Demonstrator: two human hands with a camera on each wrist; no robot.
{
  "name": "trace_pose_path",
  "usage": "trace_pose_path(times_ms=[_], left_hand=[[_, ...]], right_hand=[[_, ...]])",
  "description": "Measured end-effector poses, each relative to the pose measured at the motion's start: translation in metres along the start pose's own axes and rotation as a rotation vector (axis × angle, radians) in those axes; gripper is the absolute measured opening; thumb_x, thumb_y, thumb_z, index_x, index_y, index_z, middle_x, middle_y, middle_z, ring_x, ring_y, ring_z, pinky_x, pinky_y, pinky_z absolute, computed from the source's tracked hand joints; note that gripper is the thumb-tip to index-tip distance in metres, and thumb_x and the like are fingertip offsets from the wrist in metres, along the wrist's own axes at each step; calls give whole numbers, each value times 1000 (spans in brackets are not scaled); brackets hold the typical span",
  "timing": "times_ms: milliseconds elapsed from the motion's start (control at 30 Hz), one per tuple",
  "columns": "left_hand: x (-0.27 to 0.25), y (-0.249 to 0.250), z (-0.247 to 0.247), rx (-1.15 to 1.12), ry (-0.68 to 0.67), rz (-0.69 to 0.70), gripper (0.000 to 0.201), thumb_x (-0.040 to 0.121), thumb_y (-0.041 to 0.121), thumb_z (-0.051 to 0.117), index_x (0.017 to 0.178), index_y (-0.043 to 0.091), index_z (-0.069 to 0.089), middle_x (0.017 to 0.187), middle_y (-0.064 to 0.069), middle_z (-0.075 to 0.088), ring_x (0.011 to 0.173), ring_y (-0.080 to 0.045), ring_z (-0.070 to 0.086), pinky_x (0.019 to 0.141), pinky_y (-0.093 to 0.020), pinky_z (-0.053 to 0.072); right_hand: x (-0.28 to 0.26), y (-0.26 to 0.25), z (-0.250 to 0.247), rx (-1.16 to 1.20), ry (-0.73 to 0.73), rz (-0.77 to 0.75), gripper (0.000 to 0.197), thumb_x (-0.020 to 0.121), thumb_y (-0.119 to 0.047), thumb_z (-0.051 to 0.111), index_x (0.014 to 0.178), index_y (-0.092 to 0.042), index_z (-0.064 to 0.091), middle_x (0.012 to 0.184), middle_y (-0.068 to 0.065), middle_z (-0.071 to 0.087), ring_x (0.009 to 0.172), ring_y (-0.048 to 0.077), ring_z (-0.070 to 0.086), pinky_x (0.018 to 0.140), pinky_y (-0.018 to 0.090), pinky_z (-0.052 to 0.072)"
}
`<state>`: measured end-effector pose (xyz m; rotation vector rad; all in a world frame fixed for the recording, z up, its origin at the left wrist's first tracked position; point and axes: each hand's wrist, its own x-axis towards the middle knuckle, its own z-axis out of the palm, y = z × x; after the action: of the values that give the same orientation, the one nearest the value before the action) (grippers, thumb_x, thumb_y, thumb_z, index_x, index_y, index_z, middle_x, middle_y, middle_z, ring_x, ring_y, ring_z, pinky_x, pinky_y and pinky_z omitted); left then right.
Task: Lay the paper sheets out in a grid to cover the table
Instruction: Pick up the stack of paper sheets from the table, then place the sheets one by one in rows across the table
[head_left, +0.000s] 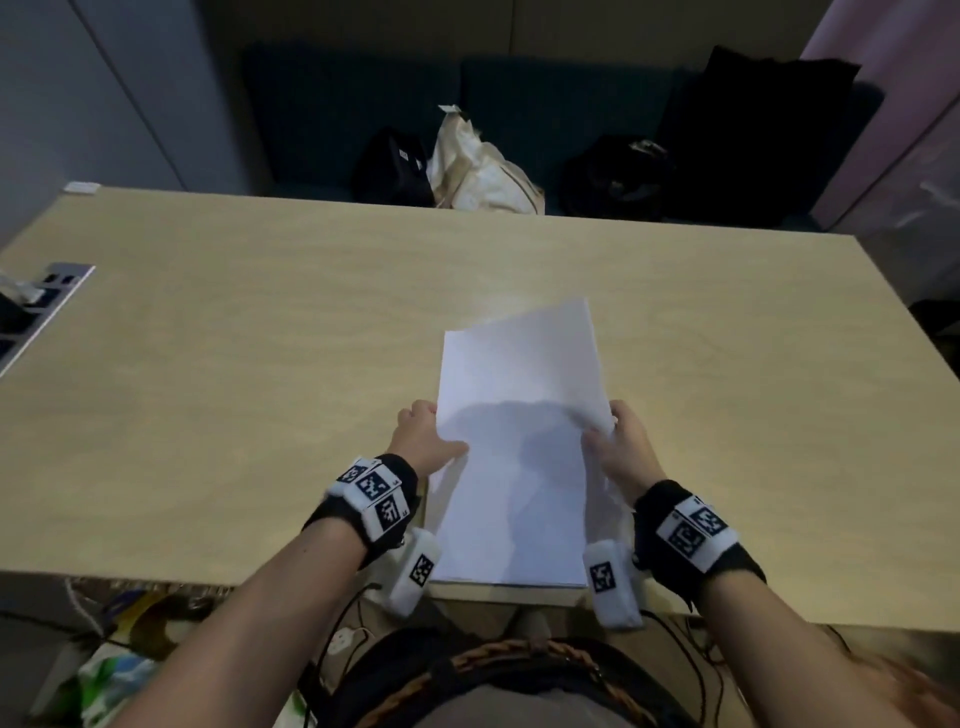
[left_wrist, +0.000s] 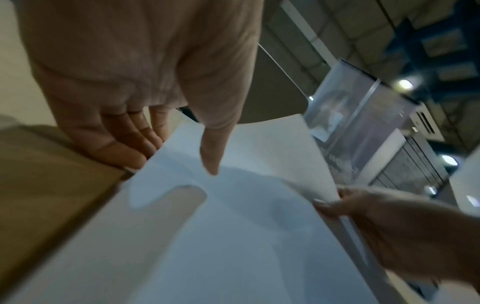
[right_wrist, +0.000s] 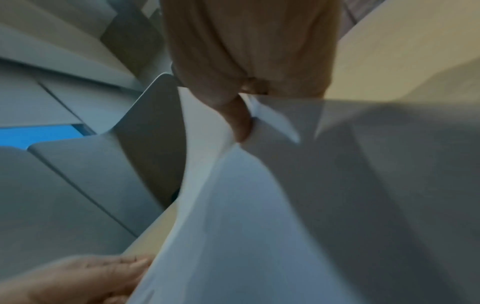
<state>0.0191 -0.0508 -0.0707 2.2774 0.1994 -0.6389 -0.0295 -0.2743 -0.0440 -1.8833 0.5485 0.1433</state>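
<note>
A stack of white paper sheets lies on the pale wooden table at its near edge, in front of me. The top sheet is raised off the stack, its far end slightly askew. My left hand holds the sheet's left edge, thumb on top and fingers curled beneath. My right hand pinches the right edge, which crumples there. The left wrist view shows the thumb lying on the sheet. In the right wrist view the thumb and fingers of the right hand nip the bent sheet.
A socket strip is set into the table's left side. Behind the far edge a dark bench holds a black bag, a cream bag and more black bags. Cables hang below the near edge.
</note>
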Motion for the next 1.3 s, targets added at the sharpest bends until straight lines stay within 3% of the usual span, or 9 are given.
trace_pose_path(times_ms=[100, 167, 300, 400, 567, 733, 867, 1067, 1300], left_hand=[[-2, 3, -11, -325, -3, 1, 77, 69, 40, 77, 130, 4, 47, 135, -11, 50, 115, -24, 56, 97, -36, 48], [-9, 15, -21, -547, -10, 118, 55, 78, 26, 74, 125, 4, 55, 126, -11, 62, 102, -19, 63, 81, -24, 54], [-32, 55, -49, -644, 55, 416, 35, 85, 9, 65, 118, 11, 58, 115, -3, 65, 104, -16, 64, 90, -25, 50], [-38, 70, -54, -693, 99, 502, 28, 84, 5, 65, 108, 18, 60, 108, 2, 67, 101, -12, 66, 90, -27, 51], [-39, 55, -29, -571, 69, 409, 39, 85, 5, 64, 124, 6, 55, 111, 1, 62, 94, -9, 63, 70, -4, 49], [-42, 54, -17, -532, 84, 340, 33, 89, 11, 61, 121, 3, 58, 104, 1, 61, 102, -23, 64, 60, 0, 42], [-41, 62, -19, -580, 83, 294, 27, 88, 13, 62, 114, 4, 61, 110, -8, 66, 98, -24, 64, 81, -23, 49], [-42, 56, -8, -755, 60, 170, 15, 81, 19, 71, 93, 14, 64, 91, -2, 71, 80, -18, 68, 73, -29, 55], [-39, 52, 8, -831, 55, 169, 17, 86, 21, 66, 102, 15, 63, 103, -2, 70, 100, -19, 65, 83, -25, 49]], right_hand=[[-13, -14, -13, 223, -61, -138, 36, 82, -11, 61, 116, -8, 50, 121, 21, 61, 103, 32, 62, 90, 49, 50], [-17, -30, -25, 283, -91, -235, 53, 79, -15, 61, 129, -4, 47, 131, 17, 57, 120, 31, 56, 103, 46, 44], [-18, -64, -45, 320, -32, -386, 42, 92, -1, 53, 132, 1, 42, 128, 13, 59, 117, 26, 59, 99, 40, 48], [-13, -70, -46, 342, 86, -433, 34, 95, -1, 48, 128, -6, 43, 113, -13, 58, 100, -7, 61, 88, 17, 51], [-3, -40, -21, 205, 139, -380, 37, 99, -6, 41, 135, 1, 41, 105, -4, 56, 92, 9, 54, 70, 3, 46], [7, -28, -10, 206, 329, -274, 25, 85, -20, 61, 104, -4, 57, 105, 20, 63, 94, 32, 60, 85, 45, 53], [13, -30, -23, 398, 486, -204, 23, 77, -8, 74, 95, -9, 59, 74, -4, 59, 66, 9, 55, 55, 6, 47], [6, -16, -28, 410, 491, -163, 19, 81, -10, 71, 69, -18, 59, 62, -2, 55, 51, 1, 52, 48, 2, 43], [6, -1, -42, 481, 467, -87, 21, 87, -7, 64, 107, -1, 64, 80, 1, 61, 71, 9, 55, 65, 9, 50]])
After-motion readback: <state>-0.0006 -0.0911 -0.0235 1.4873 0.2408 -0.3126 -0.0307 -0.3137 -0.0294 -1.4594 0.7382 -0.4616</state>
